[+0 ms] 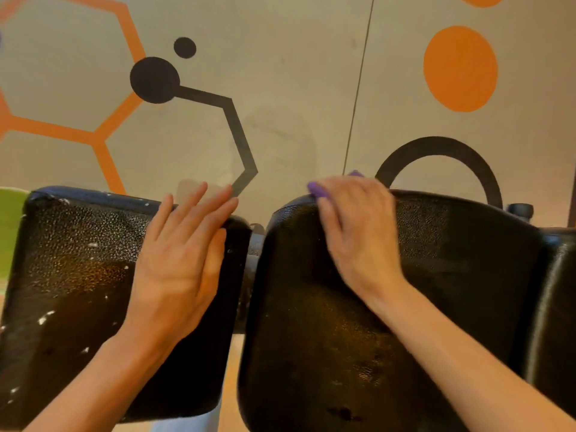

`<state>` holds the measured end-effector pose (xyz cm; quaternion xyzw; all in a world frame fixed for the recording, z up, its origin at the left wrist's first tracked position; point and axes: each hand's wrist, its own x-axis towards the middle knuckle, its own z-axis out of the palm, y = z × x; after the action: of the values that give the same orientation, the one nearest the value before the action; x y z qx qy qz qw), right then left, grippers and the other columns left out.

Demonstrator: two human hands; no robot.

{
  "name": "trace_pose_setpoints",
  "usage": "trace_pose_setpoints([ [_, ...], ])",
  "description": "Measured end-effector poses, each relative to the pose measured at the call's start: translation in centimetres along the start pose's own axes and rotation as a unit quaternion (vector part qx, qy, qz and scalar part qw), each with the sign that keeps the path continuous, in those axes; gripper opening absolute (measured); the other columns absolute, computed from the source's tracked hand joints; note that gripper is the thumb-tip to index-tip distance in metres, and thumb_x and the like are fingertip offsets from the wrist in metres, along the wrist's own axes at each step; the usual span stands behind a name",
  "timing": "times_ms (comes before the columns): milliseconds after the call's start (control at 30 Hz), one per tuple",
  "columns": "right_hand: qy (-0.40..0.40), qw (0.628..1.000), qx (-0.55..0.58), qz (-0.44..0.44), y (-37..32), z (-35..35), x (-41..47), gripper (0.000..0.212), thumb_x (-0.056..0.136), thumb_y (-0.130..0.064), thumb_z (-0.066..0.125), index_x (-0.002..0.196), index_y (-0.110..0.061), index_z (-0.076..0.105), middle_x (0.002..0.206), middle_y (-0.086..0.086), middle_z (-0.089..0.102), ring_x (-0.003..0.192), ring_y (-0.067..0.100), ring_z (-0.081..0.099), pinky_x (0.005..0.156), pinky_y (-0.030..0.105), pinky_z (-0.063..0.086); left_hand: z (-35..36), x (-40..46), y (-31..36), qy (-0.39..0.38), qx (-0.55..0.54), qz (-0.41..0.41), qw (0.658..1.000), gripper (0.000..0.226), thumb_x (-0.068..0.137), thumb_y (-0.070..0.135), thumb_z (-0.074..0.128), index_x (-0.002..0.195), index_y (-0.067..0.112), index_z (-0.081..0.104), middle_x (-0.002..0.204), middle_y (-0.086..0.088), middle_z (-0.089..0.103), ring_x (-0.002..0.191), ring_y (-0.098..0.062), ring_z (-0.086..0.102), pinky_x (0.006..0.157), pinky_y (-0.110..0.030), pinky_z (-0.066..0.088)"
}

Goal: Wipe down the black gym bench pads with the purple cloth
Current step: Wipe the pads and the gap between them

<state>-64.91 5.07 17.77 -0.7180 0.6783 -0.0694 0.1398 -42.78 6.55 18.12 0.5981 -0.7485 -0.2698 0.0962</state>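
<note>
Beige wall (296, 73) — orange hexagon lines (118, 116), orange circle (460, 68), black dots, black arc (436, 145).

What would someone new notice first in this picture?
Two black bench pads fill the foreground: the left pad flecked with white, the right pad cleaner. The right hand presses a purple cloth at its top edge; the left hand lies flat on the other.

A purple cloth (318, 190) is pressed onto the right pad (436, 275) by the right hand (358, 232), while the left pad (71, 275) is steadied by the flat left hand (180, 260).

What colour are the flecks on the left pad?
White flecks on the left pad; head view.
</note>
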Motion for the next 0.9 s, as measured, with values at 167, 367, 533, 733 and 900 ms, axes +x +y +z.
trace_pose_setpoints([
  [167,-0.049,0.989,-0.010,-0.139,-1.6,1.4,0.5,0.027,0.100,-0.028,0.043,0.115,-0.019,0.063,0.114,-0.005,0.063,0.114,0.016,0.054,0.112,0.034,0.028,-0.2,-1.5,-1.2,-0.002,0.015,0.024,1.000,0.047,0.100,0.022,0.030,0.145,0.015,0.040,0.156,0.000,0.031,0.150,-0.017,0.016,0.124,-0.038,0.004],
  [367,-0.008,0.994,0.054,-0.099,-2.5,3.1,-2.3,0.036,0.098,-0.015,0.046,0.133,-0.013,0.054,0.141,0.002,0.051,0.140,0.021,0.033,0.121,0.046,0.011,0.0,-1.8,-1.9,-0.018,0.083,0.066,0.994,0.048,0.101,0.025,0.031,0.147,0.013,0.038,0.156,-0.003,0.030,0.149,-0.022,0.018,0.124,-0.039,0.006],
  [533,-0.072,0.976,0.037,-0.201,-2.7,3.1,-7.7,0.035,0.099,-0.019,0.045,0.131,-0.012,0.058,0.147,0.005,0.043,0.142,0.022,0.031,0.118,0.048,0.021,0.1,-1.8,-2.2,-0.013,0.103,0.084,0.991,0.049,0.100,0.022,0.036,0.148,0.013,0.036,0.157,-0.003,0.029,0.150,-0.022,0.016,0.124,-0.038,0.005],
  [733,-0.017,0.995,0.038,-0.088,-4.8,3.9,-4.4,0.035,0.096,-0.015,0.050,0.129,-0.005,0.057,0.146,0.010,0.045,0.144,0.028,0.026,0.121,0.039,0.009,-0.5,-2.9,-2.8,-0.034,0.082,0.128,0.988,0.052,0.097,0.018,0.040,0.148,0.011,0.036,0.158,-0.003,0.027,0.150,-0.023,0.015,0.124,-0.040,0.004],
  [900,-0.102,0.980,0.003,-0.170,-6.7,5.7,-17.3,0.038,0.092,-0.016,0.055,0.130,-0.015,0.056,0.148,0.001,0.043,0.145,0.019,0.023,0.117,0.043,0.022,-1.2,-4.4,-4.3,-0.065,0.101,0.165,0.979,0.053,0.098,0.020,0.038,0.150,0.010,0.032,0.161,-0.004,0.020,0.151,-0.023,0.012,0.124,-0.043,0.008],
])
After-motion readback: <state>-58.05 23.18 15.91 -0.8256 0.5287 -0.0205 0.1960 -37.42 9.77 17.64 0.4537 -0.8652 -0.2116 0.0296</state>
